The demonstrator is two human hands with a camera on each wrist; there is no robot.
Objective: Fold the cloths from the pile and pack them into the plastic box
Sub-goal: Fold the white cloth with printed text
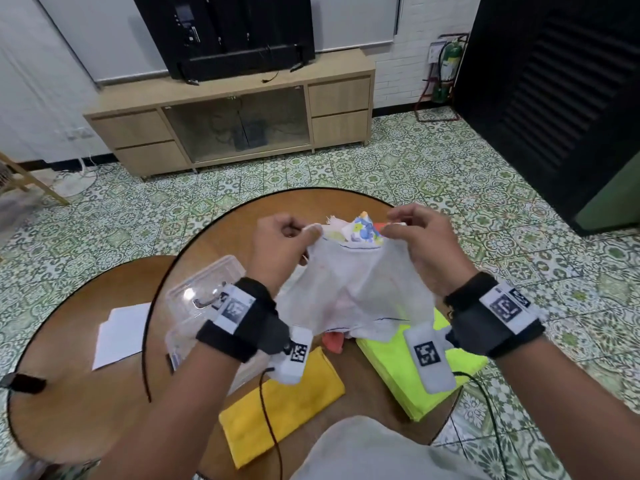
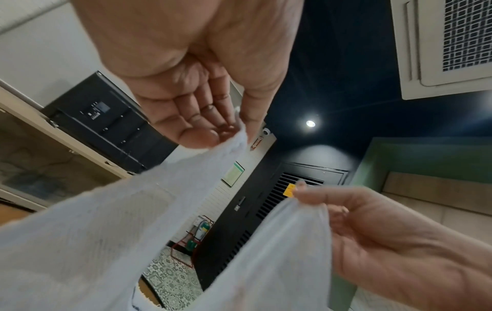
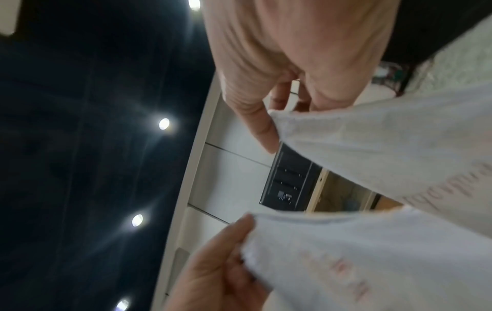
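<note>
Head view: round surface below; white cloth hangs mid-air above it, top edge running left-right. Left hand and right hand each pinch a top corner. Plastic box lies left, nearer left hand.

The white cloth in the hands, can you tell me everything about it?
The white cloth is thin, almost see-through, with a dark stitched line along its edges and faint pinkish marks. It hangs crumpled in the air above the round wooden table. The left hand pinches one top corner, the right hand the other.
</note>
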